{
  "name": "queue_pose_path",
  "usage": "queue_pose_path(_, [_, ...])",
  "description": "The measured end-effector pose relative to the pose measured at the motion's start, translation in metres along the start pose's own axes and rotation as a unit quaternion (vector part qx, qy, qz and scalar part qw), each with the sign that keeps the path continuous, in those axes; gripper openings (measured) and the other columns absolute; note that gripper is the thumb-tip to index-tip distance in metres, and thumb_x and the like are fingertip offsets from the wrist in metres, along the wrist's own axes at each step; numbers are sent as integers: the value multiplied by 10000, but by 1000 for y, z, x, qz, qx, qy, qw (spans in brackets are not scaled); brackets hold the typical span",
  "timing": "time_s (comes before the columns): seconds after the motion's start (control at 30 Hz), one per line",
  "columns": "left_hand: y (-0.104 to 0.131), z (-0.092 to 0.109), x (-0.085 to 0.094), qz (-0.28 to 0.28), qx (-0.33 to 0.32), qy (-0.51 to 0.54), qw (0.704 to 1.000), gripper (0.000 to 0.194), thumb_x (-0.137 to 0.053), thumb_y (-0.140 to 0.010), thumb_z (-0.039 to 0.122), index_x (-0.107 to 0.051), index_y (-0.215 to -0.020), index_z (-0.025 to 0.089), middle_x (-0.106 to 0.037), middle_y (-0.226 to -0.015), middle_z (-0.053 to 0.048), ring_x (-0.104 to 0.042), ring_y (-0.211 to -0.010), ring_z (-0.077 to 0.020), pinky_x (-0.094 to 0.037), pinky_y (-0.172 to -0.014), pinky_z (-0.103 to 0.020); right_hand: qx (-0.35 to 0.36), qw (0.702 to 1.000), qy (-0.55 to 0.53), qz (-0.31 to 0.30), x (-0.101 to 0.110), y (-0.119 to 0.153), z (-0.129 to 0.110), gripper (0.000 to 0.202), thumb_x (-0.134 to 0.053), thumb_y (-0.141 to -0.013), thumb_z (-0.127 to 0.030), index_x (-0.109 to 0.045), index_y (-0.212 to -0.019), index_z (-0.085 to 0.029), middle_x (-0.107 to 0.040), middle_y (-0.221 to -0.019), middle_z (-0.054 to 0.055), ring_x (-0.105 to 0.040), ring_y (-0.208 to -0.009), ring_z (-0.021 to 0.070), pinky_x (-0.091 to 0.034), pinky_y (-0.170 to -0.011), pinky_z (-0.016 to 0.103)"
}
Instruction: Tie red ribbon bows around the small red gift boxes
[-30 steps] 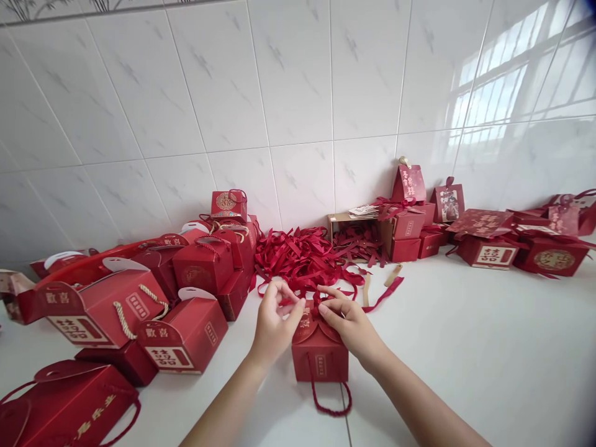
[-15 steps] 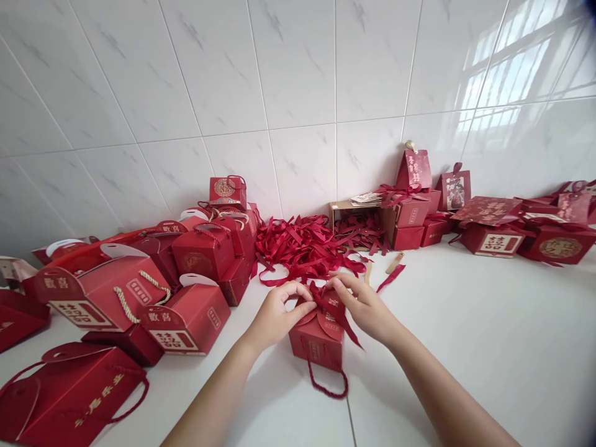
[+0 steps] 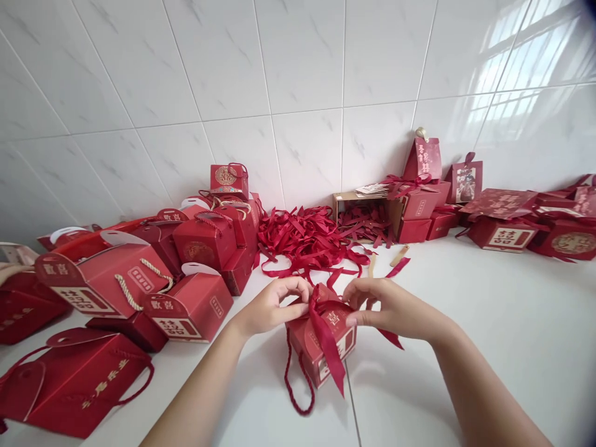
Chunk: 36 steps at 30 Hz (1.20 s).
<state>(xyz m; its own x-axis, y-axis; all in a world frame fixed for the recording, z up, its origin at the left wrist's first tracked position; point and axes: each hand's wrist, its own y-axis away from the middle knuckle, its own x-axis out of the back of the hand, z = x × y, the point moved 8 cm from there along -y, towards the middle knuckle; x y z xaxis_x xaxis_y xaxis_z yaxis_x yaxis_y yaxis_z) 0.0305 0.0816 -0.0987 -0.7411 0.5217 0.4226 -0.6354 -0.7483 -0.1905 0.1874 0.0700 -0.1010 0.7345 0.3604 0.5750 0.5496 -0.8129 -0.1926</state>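
A small red gift box with a rope handle hanging down its front stands on the white surface between my hands. A dark red ribbon is looped over its top, one tail falling across the near side and another showing below my right hand. My left hand pinches the ribbon at the left of the knot, thumb and fingertips closed. On the other side, my right hand has curled fingers closed on the ribbon's right part, beside the box's upper edge. The fingertips partly hide the ribbon there.
Behind the box lies a heap of loose red ribbons, with an open carton of darker ribbons beside it. Several red gift boxes crowd the left. More boxes line the tiled wall at the right.
The box has turned, so its white-labelled face now shows at the right and its handle hangs further left. My right hand has moved lower and right. A ribbon tail now drapes over the front.
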Motion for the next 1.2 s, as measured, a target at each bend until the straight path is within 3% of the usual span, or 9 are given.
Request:
queue_pose_path(0.23, [-1,-1,-6,-44,-17,36,998,123,-593,-746,216,-482,-718,171,-510,-821,-23,-483,-793,-155,-402,-750,-281,64,997,-22,-41,-10,3,-19,94,-661,-793,-266,-646,-763,-178,-625,-730,1,-558,-655,112,-449,-606,220])
queue_pose_path(0.4, [0,2,-12,-58,-38,42,997,135,-615,-695,230,-495,-691,169,-570,-854,-61,-536,-874,-213,-419,-830,-353,143,962,-116,-204,-33,16,-42,121,-693,-777,-264,-690,-720,-157,-629,-672,9,-548,-605,100,-438,-571,217])
queue_pose_path(0.43, [1,2,-13,-57,-41,40,997,128,-617,-690,223,-502,-691,168,-578,-864,-67,-540,-896,-220,-421,-838,-356,152,958,-126,-206,-33,16,-44,149,-689,-781,-260,-676,-678,-154,-611,-640,4,-534,-587,95,-429,-557,216])
queue_pose_path(0.5, [1,2,-13,-55,-43,38,997,112,-616,-687,206,-512,-700,166,-588,-880,-71,-548,-903,-220,-431,-818,-343,162,972,-114,-124,-25,9,-45,138,-681,-785,-228,-646,-674,-153,-596,-663,4,-526,-602,95,-423,-564,220])
queue_pose_path(0.57, [2,2,-13,-51,-39,33,997,94,-608,-689,188,-521,-712,162,-587,-863,-59,-552,-837,-190,-439,-754,-304,167,984,-67,-12,-14,2,-42,42,-656,-788,-160,-638,-825,-164,-617,-800,24,-549,-688,112,-441,-622,237])
queue_pose_path(0.63, [2,3,-11,-43,-33,26,998,67,-595,-694,164,-533,-720,159,-576,-825,-38,-536,-764,-153,-429,-691,-262,179,983,-17,43,-14,-3,-41,230,-607,-795,-96,-603,-1006,-190,-620,-926,40,-563,-762,126,-461,-682,260])
queue_pose_path(0.77, [4,10,-9,-31,-29,23,999,63,-573,-687,108,-556,-721,158,-572,-779,-16,-526,-743,-132,-431,-709,-253,244,967,35,66,-25,-5,-44,298,-530,-827,-57,-603,-1067,-218,-612,-895,40,-557,-756,133,-479,-686,275])
queue_pose_path(0.9, [6,13,-8,-19,-21,4,1000,127,-573,-648,66,-585,-739,153,-631,-860,-46,-574,-845,-171,-445,-813,-301,291,954,40,60,-31,-1,-47,346,-473,-864,-45,-664,-1066,-252,-561,-907,56,-550,-800,133,-482,-685,265])
queue_pose_path(1.2, [12,9,8,55,23,-80,995,39,-597,-714,141,-590,-740,169,-622,-800,-17,-574,-785,-154,-451,-757,-276,249,966,75,-4,-42,0,-40,459,-480,-818,18,-713,-1050,-302,-487,-871,44,-492,-783,131,-474,-674,257])
